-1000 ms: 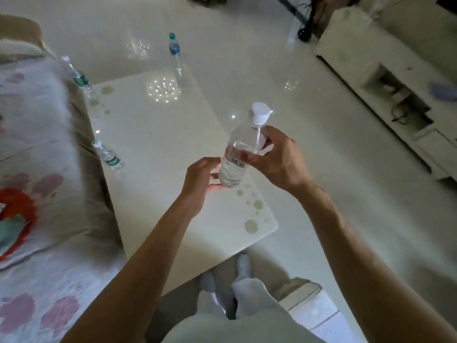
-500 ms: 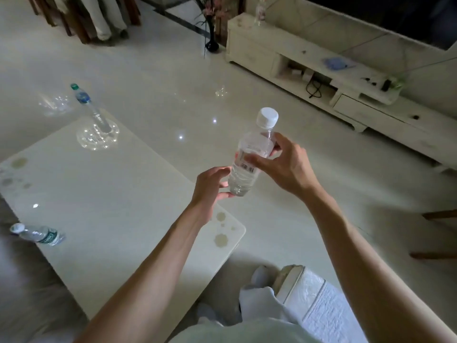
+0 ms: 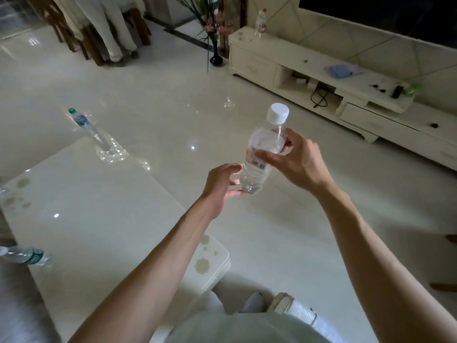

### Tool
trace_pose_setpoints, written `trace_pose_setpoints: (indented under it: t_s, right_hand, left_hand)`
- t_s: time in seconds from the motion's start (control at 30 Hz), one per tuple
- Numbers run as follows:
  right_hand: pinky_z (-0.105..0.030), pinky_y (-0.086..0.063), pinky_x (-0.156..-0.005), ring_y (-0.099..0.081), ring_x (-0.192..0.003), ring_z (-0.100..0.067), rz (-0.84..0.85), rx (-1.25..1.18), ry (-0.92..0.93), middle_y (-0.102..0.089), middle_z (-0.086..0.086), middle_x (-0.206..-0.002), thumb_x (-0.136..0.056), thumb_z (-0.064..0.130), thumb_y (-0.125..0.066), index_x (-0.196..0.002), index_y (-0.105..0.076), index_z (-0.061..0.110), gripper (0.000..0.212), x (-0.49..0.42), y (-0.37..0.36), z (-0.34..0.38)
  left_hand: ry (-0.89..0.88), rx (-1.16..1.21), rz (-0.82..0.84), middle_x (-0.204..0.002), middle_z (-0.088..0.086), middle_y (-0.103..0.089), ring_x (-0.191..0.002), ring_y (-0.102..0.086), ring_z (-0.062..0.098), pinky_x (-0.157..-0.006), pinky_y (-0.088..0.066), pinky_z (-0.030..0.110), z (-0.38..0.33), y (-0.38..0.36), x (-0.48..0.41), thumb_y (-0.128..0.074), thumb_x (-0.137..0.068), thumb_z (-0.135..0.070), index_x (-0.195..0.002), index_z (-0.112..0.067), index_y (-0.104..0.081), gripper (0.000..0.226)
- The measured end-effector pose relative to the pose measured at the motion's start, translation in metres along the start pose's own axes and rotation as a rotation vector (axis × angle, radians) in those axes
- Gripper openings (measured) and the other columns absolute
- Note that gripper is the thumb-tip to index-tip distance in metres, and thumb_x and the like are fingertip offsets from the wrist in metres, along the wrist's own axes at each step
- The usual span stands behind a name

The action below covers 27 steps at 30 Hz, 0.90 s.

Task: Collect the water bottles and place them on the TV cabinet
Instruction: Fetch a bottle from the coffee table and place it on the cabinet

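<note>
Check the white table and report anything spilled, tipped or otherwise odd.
No spill or damage shows. The green-labelled bottle at the left edge of the table appears to lie sideways, cap leftward, yet the wide-angle lens may only make it look so.
</note>
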State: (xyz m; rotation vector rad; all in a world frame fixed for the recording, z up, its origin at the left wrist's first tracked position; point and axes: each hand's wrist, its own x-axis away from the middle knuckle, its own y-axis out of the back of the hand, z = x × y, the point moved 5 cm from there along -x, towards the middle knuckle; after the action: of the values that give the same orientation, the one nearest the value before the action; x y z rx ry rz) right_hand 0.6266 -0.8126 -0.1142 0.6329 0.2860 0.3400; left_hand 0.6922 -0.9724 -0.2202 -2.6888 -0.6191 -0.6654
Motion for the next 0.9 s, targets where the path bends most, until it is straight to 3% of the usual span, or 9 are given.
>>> trace_pose_setpoints:
  t_s: [0.13, 0.27, 0.43, 0.63, 0.8, 0.9]
  right_hand:
    - [-0.041, -0.052, -0.074, -0.061, -0.081, -0.021, 0.032, 0.027, 0.001, -0.067, 0.000, -0.088, -0.072, 0.053, -0.074, -0.101, -0.064, 0.022, 0.043, -0.022, 0.022, -0.022]
    - [-0.037, -0.051, -0.070, -0.060, -0.078, -0.020, 0.022, 0.032, -0.006, -0.065, 0.001, -0.085, -0.072, 0.054, -0.074, -0.091, -0.060, 0.026, 0.037, -0.047, 0.036, -0.041]
    - [-0.036, -0.051, -0.073, -0.060, -0.084, -0.019, -0.001, 0.052, -0.042, -0.065, 0.004, -0.091, -0.067, 0.061, -0.070, -0.102, -0.061, 0.027, 0.049, -0.086, 0.049, -0.069]
    - [-0.040, -0.052, -0.072, -0.060, -0.080, -0.020, -0.022, 0.090, -0.090, -0.065, 0.002, -0.086, -0.059, 0.068, -0.061, -0.091, -0.058, 0.028, 0.052, -0.154, 0.064, -0.104]
    - [-0.034, -0.049, -0.075, -0.058, -0.089, -0.019, -0.036, 0.121, -0.118, -0.063, 0.003, -0.097, -0.065, 0.065, -0.068, -0.116, -0.060, 0.021, 0.068, -0.228, 0.072, -0.130]
    - [-0.031, -0.047, -0.074, -0.058, -0.090, -0.018, -0.049, 0.141, -0.133, -0.063, 0.004, -0.101, -0.069, 0.061, -0.071, -0.121, -0.059, 0.019, 0.068, -0.269, 0.078, -0.145]
  left_hand:
    - [0.023, 0.012, 0.017, -0.113, 0.015, -0.064, -0.098, -0.054, 0.036, -0.084, -0.056, 0.058, -0.001, -0.031, -0.019, -0.061, -0.089, -0.012, -0.110, 0.002, -0.067, 0.027]
    - [0.026, -0.004, 0.027, -0.108, 0.013, -0.063, -0.095, -0.052, 0.034, -0.085, -0.056, 0.058, -0.011, -0.056, -0.044, -0.060, -0.089, -0.011, -0.112, 0.004, -0.065, 0.028]
    - [0.025, -0.016, 0.077, -0.110, 0.014, -0.063, -0.098, -0.054, 0.037, -0.083, -0.057, 0.058, -0.026, -0.088, -0.089, -0.064, -0.076, -0.018, -0.108, 0.003, -0.068, 0.039]
    - [0.055, 0.005, 0.134, -0.101, 0.011, -0.065, -0.095, -0.056, 0.037, -0.083, -0.057, 0.055, -0.042, -0.130, -0.157, -0.057, -0.089, -0.007, -0.099, -0.002, -0.069, 0.017]
    - [0.073, -0.009, 0.140, -0.111, 0.018, -0.066, -0.098, -0.056, 0.037, -0.083, -0.057, 0.057, -0.072, -0.159, -0.229, -0.064, -0.078, -0.017, -0.107, 0.002, -0.069, 0.035]
    - [0.081, -0.019, 0.151, -0.117, 0.022, -0.065, -0.102, -0.056, 0.039, -0.083, -0.057, 0.058, -0.092, -0.176, -0.269, -0.066, -0.071, -0.021, -0.108, 0.002, -0.069, 0.043]
